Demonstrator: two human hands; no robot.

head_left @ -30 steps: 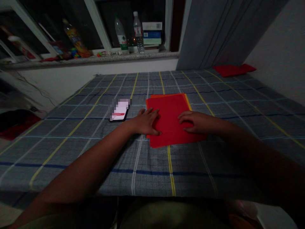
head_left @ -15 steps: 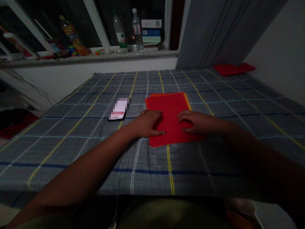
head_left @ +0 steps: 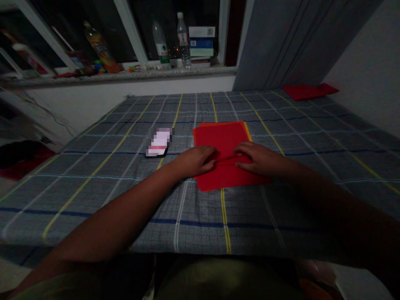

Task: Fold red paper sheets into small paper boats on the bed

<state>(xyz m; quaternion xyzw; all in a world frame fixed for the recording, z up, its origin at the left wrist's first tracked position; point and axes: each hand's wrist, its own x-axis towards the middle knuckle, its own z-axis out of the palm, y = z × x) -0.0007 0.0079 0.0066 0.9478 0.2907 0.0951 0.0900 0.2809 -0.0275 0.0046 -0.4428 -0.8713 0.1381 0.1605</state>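
Left hand [head_left: 195, 161] and right hand [head_left: 254, 157] pressed flat, fingers spread, on red paper sheet [head_left: 229, 156] at 12 o'clock; crease best held firm, edges aligned.

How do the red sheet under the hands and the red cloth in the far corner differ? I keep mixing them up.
The red sheet lies flat mid-bed, with the left hand and right hand on it; the red cloth lies untouched by the curtain. The sheet tops orange paper; the cloth lies alone. Both are red and on the plaid bedspread.

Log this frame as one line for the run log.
left hand: on red paper sheet | right hand: on same sheet | hands close at mid-sheet crease | phone left of the stack | plaid cloth
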